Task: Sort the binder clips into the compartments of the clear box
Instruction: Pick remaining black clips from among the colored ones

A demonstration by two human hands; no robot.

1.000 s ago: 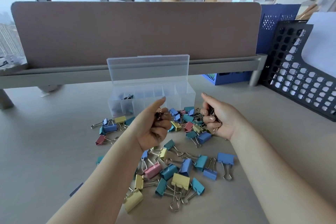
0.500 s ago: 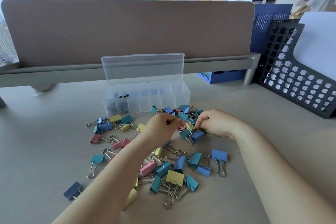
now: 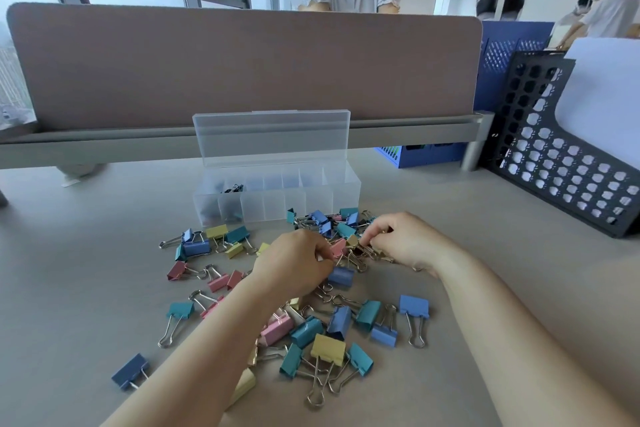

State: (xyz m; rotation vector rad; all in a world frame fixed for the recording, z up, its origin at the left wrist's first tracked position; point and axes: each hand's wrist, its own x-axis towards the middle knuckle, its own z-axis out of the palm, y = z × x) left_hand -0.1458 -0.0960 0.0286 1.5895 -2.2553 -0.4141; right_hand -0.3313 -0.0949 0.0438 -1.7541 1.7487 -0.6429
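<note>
Worrying first about the stray dark blue clip (image 3: 130, 371) sitting at the near left, well apart from the rest and easily getting missed. Looking at the clear box (image 3: 277, 201) at the far middle, lid standing open, black clips (image 3: 232, 188) lying in its leftmost compartments. Risking a coloured one dropping in the wrong slot, with dividers that faint. Noticing the left hand (image 3: 294, 265) curling tight beside a pink clip (image 3: 337, 246) amid the binder clips (image 3: 327, 345) spreading over the desk (image 3: 69, 288). Not managing to tell whether gripping or only touching. Seeing the right hand (image 3: 405, 241) pinching into knotted wire handles, so probably dragging several up together and scattering them. Not making out what's sitting between those fingertips, nor counting the compartments reliably.
</note>
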